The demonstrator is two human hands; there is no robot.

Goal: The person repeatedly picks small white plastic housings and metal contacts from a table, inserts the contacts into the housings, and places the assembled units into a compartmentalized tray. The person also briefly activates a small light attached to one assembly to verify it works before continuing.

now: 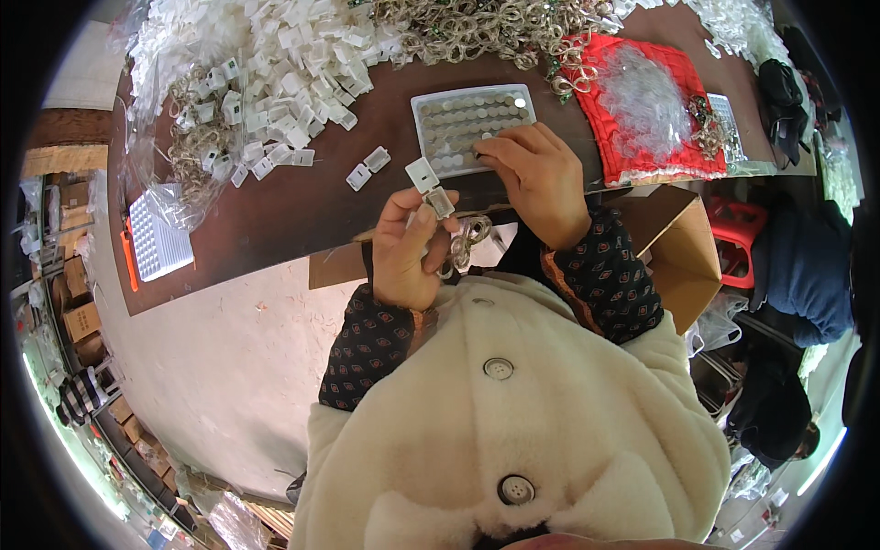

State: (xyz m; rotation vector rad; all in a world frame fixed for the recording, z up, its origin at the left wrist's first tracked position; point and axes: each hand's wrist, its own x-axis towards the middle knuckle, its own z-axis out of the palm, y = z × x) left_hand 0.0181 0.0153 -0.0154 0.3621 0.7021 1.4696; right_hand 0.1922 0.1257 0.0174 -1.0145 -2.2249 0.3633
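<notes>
My left hand (411, 249) is closed around a small white plastic battery case (440, 203) with its lid (422, 174) swung up. A coil of thin light wire (471, 240) hangs beside that hand. My right hand (543, 176) is at the near right part of a white tray (414, 112) holding rows of round, flat button cells (472, 105). Its thumb and index finger are pinched together over the tray, and what they hold is too small to make out. Two loose white cases (368, 169) lie on the brown table, left of the tray.
A heap of white cases (284, 64) covers the far left. Coiled wire lights (486, 27) are piled behind the tray. On the right, a red cloth (596, 119) carries clear plastic film (646, 105). An orange-handled tool (129, 259) lies by another tray (160, 234). Below stands a cardboard box (683, 252).
</notes>
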